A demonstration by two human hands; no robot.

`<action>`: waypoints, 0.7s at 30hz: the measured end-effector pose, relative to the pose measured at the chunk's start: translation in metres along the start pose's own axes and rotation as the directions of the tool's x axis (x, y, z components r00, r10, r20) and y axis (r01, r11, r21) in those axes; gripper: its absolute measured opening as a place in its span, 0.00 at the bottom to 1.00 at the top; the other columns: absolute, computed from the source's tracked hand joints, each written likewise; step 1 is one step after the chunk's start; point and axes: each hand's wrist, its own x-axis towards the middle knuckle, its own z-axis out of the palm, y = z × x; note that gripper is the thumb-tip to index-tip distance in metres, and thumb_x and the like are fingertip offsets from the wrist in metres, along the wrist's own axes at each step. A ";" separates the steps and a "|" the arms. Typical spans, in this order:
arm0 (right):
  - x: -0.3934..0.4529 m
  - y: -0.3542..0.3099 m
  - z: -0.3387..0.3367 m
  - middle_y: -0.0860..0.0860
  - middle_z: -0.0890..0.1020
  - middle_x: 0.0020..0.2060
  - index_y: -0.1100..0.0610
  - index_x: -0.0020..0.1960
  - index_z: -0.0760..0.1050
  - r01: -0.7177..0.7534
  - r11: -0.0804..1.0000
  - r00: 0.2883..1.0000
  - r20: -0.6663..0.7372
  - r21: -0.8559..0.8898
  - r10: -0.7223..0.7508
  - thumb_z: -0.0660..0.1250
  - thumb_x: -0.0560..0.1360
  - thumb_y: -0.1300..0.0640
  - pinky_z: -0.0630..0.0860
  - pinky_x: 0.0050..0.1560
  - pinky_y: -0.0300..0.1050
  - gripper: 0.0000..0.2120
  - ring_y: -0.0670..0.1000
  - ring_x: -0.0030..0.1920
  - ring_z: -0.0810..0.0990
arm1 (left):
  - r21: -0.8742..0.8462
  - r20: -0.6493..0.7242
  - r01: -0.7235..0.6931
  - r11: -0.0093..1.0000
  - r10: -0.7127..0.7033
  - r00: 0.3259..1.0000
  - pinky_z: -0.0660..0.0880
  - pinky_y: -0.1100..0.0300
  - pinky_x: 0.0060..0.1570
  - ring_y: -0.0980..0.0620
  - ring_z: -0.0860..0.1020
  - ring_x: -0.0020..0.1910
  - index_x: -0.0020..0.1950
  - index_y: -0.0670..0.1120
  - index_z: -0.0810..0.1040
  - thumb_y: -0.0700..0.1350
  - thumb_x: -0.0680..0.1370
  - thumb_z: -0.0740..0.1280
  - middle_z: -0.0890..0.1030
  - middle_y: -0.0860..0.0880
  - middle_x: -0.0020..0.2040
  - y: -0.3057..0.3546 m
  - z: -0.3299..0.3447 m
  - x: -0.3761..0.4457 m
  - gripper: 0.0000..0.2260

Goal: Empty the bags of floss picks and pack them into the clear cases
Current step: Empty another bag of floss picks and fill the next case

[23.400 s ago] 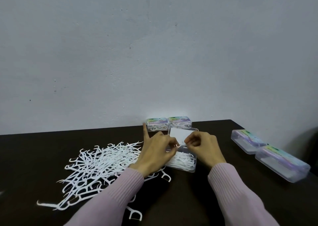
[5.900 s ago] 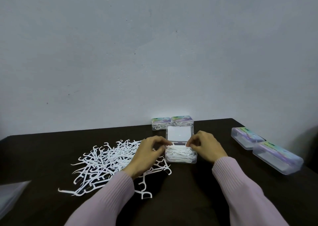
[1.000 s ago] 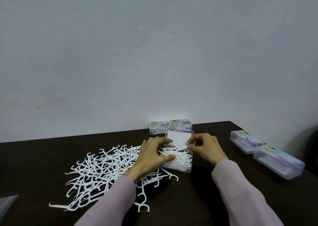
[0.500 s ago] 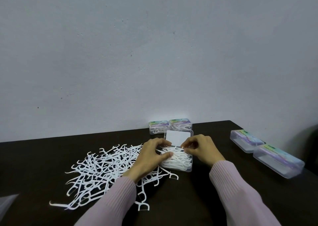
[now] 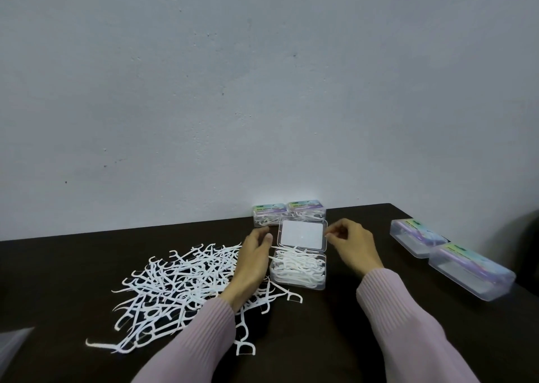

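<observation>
In front of me on the table (image 5: 335,339) sits the open clear case (image 5: 297,269), base heaped with floss picks (image 5: 297,263), hinged lid (image 5: 302,234) standing up behind it. Half a second back both my hands were down in the case pressing the picks flat; now both are off them. My left hand (image 5: 253,254) sits just left of the case, fingers (image 5: 267,238) loosely bent near the lid's left edge, holding nothing. My right hand (image 5: 351,244) is up by the lid's right edge, fingers (image 5: 332,235) curled toward it; can't tell if they actually pinch the lid or just hover beside it. My read: filling is done for this case, closing the lid comes next. A few picks poke over the rim, could jam the lid.

Left of the case, the loose pile of picks (image 5: 175,286) is still large, so plenty left to pack. Two filled closed cases (image 5: 288,213) stand against the wall (image 5: 262,91) right behind the lid. Two more closed cases (image 5: 449,257) lie well apart on the right. At the far left edge a corner of a clear bag (image 5: 13,343) shows, looks empty.
</observation>
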 end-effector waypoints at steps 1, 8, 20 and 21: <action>0.001 0.001 0.002 0.50 0.75 0.48 0.55 0.51 0.71 -0.072 0.995 0.997 0.035 0.067 0.070 0.64 0.77 0.59 0.75 0.53 0.45 0.04 0.48 0.48 0.75 | -0.054 0.028 0.059 0.997 -0.058 0.998 0.63 0.64 0.58 0.57 0.68 0.59 0.70 0.43 0.67 0.44 0.83 0.55 0.70 0.47 0.68 0.000 0.002 0.000 0.16; -0.001 0.002 0.036 0.53 0.79 0.54 0.59 0.60 0.70 -0.280 0.887 0.950 0.241 0.367 0.200 0.50 0.80 0.43 0.70 0.64 0.54 0.23 0.53 0.56 0.77 | -0.148 0.173 0.172 0.974 -0.145 0.974 0.57 0.56 0.71 0.51 0.60 0.73 0.77 0.43 0.54 0.53 0.82 0.52 0.58 0.48 0.76 0.006 0.018 -0.003 0.25; -0.008 -0.001 0.044 0.57 0.76 0.53 0.57 0.60 0.64 -0.294 0.712 0.955 0.168 0.638 0.243 0.49 0.82 0.48 0.74 0.53 0.49 0.15 0.56 0.54 0.76 | -0.320 0.150 0.221 0.921 -0.180 0.972 0.75 0.62 0.54 0.54 0.76 0.55 0.73 0.42 0.60 0.41 0.83 0.54 0.73 0.46 0.65 -0.004 0.024 0.002 0.18; -0.008 -0.002 0.043 0.58 0.76 0.53 0.59 0.61 0.65 -0.310 0.695 0.950 0.186 0.649 0.250 0.51 0.81 0.51 0.74 0.51 0.48 0.14 0.57 0.54 0.77 | -0.359 0.143 0.240 0.902 -0.201 0.969 0.76 0.59 0.54 0.52 0.78 0.55 0.71 0.41 0.63 0.40 0.82 0.56 0.76 0.45 0.63 -0.008 0.023 0.005 0.17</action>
